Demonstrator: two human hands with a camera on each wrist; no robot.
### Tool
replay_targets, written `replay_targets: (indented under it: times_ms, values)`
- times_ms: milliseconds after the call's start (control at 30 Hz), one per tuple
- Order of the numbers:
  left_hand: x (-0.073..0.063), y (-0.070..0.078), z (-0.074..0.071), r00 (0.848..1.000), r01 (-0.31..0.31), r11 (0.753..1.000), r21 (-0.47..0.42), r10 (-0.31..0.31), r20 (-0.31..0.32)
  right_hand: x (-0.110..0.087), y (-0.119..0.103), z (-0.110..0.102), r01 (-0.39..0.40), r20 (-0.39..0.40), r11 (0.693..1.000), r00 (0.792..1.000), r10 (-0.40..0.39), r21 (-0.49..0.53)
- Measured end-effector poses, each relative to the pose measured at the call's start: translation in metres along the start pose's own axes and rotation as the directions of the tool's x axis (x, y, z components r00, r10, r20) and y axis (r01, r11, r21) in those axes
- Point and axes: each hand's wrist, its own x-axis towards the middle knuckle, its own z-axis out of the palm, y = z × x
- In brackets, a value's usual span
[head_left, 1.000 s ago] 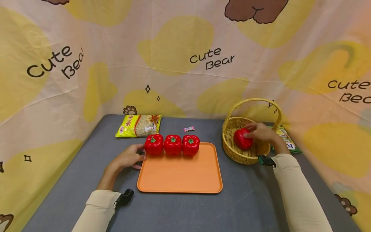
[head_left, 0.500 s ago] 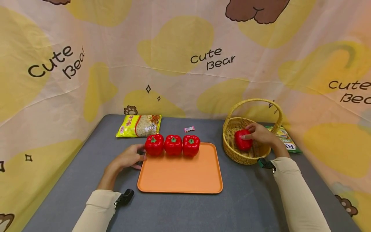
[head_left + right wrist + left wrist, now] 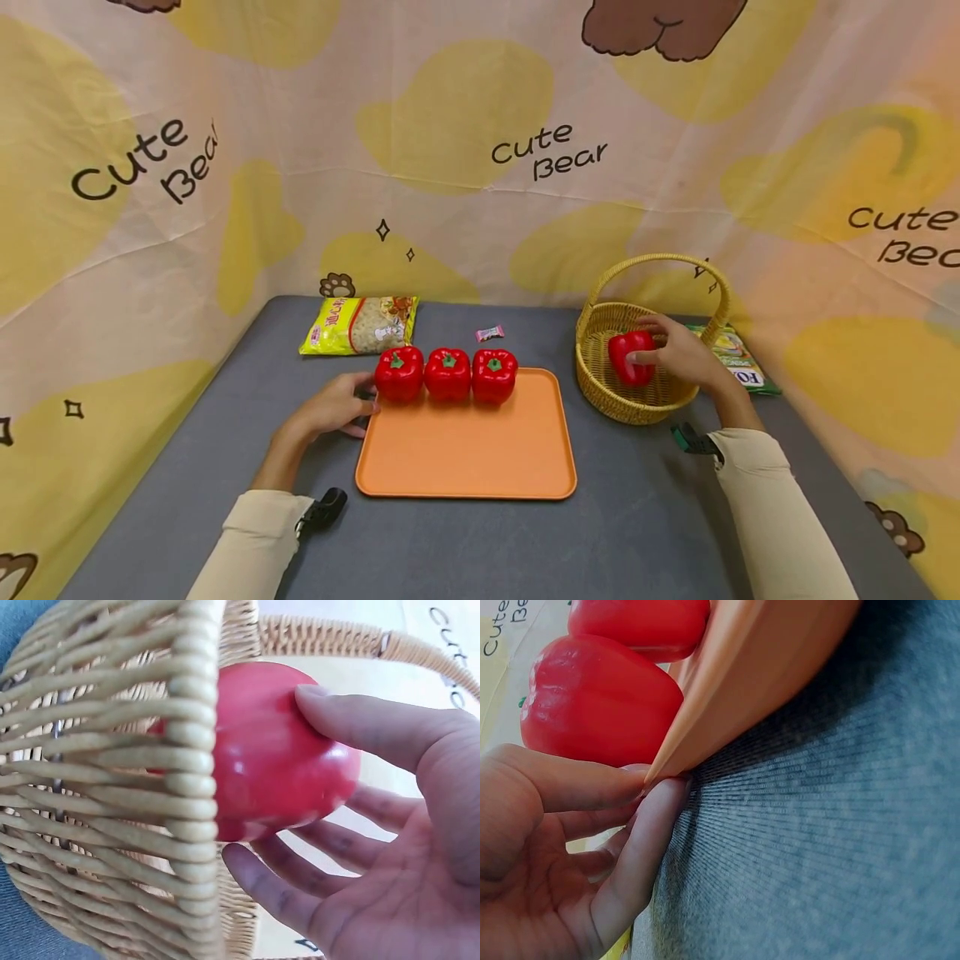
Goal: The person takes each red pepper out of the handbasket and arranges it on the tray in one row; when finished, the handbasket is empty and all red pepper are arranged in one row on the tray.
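Observation:
My left hand (image 3: pixel 334 406) pinches the left rim of an orange tray (image 3: pixel 465 458) between thumb and fingers, as the left wrist view shows close up. Three glossy red bell peppers (image 3: pixel 447 375) with green stems stand in a row along the tray's far edge, the leftmost one (image 3: pixel 600 705) right beside that hand. On the right, my right hand (image 3: pixel 678 354) reaches in under the handle of a wicker basket (image 3: pixel 600 387). Its thumb and fingers hold another red bell pepper (image 3: pixel 277 750), which lies tilted within the rim; the basket wall hides its lower part in the right wrist view.
A yellow bag of food (image 3: pixel 360 326) lies at the back left. Behind the tray is a small pink wrapped candy (image 3: pixel 490 333). A green packet (image 3: pixel 742 358) sits partly behind the basket. Patterned cloth (image 3: pixel 450 208) closes off the back and sides of the grey table (image 3: pixel 480 550).
My right hand has shifted slightly right, and the pepper it holds has turned a little and risen slightly in the basket. The left hand and tray stay put.

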Motion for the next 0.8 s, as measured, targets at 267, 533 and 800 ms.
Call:
replay_targets:
  times_ms: [267,533,800]
  values:
    - [-0.001,-0.001,0.001,1.000,-0.007,1.000,0.009,0.007,-0.001,-0.018,-0.011,0.003,0.026,-0.074,0.999,0.997,-0.030,-0.048]
    - [-0.002,0.001,0.000,1.000,-0.015,1.000,0.011,0.015,0.001,-0.037,-0.027,0.008,0.049,-0.127,0.996,0.990,-0.058,-0.073]
    - [-0.002,-0.001,0.001,1.000,-0.008,1.000,0.012,0.008,-0.010,-0.045,-0.043,0.021,0.129,-0.148,0.990,0.980,-0.136,-0.057]
